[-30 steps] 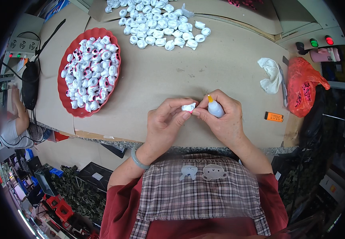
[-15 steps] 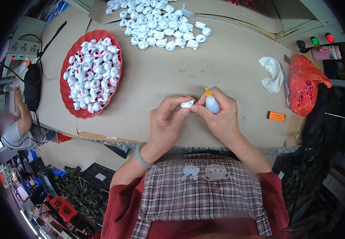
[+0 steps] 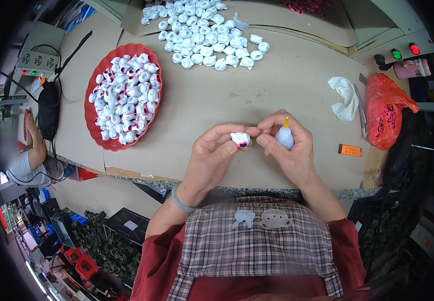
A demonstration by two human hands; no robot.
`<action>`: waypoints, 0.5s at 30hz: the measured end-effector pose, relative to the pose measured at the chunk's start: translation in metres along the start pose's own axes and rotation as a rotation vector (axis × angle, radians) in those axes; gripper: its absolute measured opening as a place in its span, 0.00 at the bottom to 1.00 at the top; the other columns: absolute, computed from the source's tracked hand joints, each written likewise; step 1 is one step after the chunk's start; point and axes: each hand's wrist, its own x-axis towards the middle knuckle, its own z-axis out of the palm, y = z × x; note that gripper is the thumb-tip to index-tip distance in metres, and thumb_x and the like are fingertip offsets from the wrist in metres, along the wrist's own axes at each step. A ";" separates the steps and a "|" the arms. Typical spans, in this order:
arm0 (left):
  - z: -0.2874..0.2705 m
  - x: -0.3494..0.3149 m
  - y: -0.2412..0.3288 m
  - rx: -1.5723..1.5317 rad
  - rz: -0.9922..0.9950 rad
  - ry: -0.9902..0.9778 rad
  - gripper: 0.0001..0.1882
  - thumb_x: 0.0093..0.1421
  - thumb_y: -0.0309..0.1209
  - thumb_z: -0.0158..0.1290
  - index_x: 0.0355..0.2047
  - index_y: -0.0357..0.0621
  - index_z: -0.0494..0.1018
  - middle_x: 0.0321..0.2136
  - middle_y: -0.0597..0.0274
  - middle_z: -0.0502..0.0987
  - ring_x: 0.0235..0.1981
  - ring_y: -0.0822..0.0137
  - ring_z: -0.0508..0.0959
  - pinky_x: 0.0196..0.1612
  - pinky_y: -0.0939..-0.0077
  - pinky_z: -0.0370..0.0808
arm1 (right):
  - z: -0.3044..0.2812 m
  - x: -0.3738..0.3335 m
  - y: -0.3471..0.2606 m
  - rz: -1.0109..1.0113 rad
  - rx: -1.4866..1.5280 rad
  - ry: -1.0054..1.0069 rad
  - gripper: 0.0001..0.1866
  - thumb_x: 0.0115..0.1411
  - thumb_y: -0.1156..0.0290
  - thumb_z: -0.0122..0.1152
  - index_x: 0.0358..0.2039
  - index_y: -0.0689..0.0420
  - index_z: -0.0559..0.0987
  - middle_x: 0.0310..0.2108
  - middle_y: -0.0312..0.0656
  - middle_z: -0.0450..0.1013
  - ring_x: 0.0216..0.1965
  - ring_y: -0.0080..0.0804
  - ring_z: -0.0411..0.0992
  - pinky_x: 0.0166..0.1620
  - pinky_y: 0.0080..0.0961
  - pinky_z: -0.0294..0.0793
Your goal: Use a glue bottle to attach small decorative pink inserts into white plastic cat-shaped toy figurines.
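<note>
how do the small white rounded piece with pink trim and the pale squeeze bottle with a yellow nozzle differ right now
The small white rounded piece is in the left hand; the pale squeeze bottle is in the right hand.
The piece is stubby; the bottle looks longer, tapering to its nozzle.
The piece has pink trim and a dark patch; the bottle's nozzle is yellow.
Both are hand-held.
</note>
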 end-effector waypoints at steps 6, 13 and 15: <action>-0.004 0.000 -0.004 0.138 0.097 0.024 0.13 0.60 0.24 0.52 0.46 0.38 0.72 0.51 0.51 0.70 0.51 0.64 0.71 0.54 0.70 0.68 | 0.002 -0.006 -0.001 -0.252 -0.309 0.006 0.12 0.50 0.80 0.64 0.37 0.59 0.78 0.32 0.39 0.73 0.33 0.27 0.74 0.35 0.21 0.72; -0.004 -0.002 -0.007 0.298 0.165 0.023 0.14 0.59 0.19 0.52 0.46 0.35 0.72 0.46 0.55 0.69 0.49 0.65 0.71 0.53 0.70 0.69 | 0.007 -0.008 0.003 -0.281 -0.363 0.007 0.11 0.48 0.82 0.64 0.35 0.58 0.79 0.31 0.39 0.73 0.31 0.28 0.75 0.32 0.21 0.73; -0.004 -0.001 -0.007 0.357 0.218 0.000 0.14 0.58 0.17 0.52 0.46 0.34 0.72 0.46 0.55 0.69 0.48 0.65 0.72 0.53 0.71 0.70 | 0.007 -0.008 0.005 -0.292 -0.370 0.006 0.12 0.48 0.82 0.64 0.34 0.58 0.78 0.31 0.39 0.73 0.31 0.28 0.75 0.32 0.21 0.73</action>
